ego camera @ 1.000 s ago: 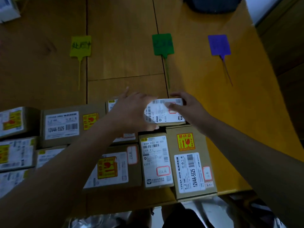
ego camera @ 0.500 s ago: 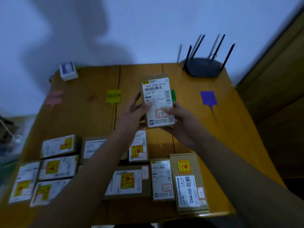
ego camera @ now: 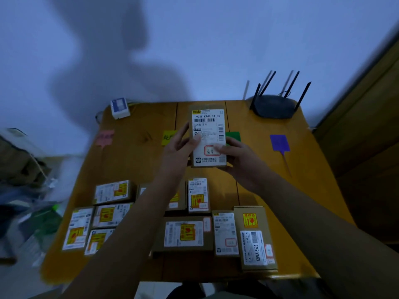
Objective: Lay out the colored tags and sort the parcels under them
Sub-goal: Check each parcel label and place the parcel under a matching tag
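Note:
I hold a small cardboard parcel [ego camera: 207, 134] upright above the table, its white shipping label facing me. My left hand [ego camera: 180, 147] grips its left side and my right hand [ego camera: 236, 157] its lower right corner. Behind it, four coloured tags lie in a row across the wooden table [ego camera: 133, 165]: pink tag [ego camera: 105, 137], yellow tag [ego camera: 168, 137], green tag [ego camera: 233, 136] partly hidden by the parcel, purple tag [ego camera: 279, 143]. Several labelled parcels lie along the near edge, among them a long box [ego camera: 254, 238] at the right and a flat one [ego camera: 184, 234] in the middle.
A black router [ego camera: 273, 105] with upright antennas stands at the table's far right corner. A small white-and-blue box [ego camera: 119, 107] sits at the far left corner. Cluttered bags lie on the floor to the left [ego camera: 23, 169]. A wooden door is at the right.
Both hands lifted one parcel off the pile and raised it upright. My head tilted up, so the wall, router and pink tag came into view.

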{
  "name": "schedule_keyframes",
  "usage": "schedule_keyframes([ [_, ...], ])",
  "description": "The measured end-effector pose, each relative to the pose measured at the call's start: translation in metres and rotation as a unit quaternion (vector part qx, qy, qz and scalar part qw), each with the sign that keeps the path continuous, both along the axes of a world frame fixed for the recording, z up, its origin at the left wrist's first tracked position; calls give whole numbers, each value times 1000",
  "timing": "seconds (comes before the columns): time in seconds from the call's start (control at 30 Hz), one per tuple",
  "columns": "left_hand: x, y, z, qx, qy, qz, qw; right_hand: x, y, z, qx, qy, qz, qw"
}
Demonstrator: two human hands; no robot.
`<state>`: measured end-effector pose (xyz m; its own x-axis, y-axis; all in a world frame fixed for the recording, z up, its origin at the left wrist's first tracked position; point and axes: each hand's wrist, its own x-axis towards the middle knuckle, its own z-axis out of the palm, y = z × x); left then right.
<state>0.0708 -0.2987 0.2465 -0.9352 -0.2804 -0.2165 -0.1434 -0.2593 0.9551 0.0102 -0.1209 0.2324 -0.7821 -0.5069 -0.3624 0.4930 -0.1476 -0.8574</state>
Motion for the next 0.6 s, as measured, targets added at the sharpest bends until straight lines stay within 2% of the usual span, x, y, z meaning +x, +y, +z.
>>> schedule_keyframes([
  [0.27, -29, 38, -21, -6, -17, 20, 1000, -21, 40, -15, 16, 7, -54, 998],
  [0.4, -57, 96, -50, -52, -40, 10, 998, -35, 92, -41, 58, -5, -122, 991],
  [0.6, -107, 207, -112, -79, -92, -17, 993, -73, 197, -97, 139, -35, -166, 976],
])
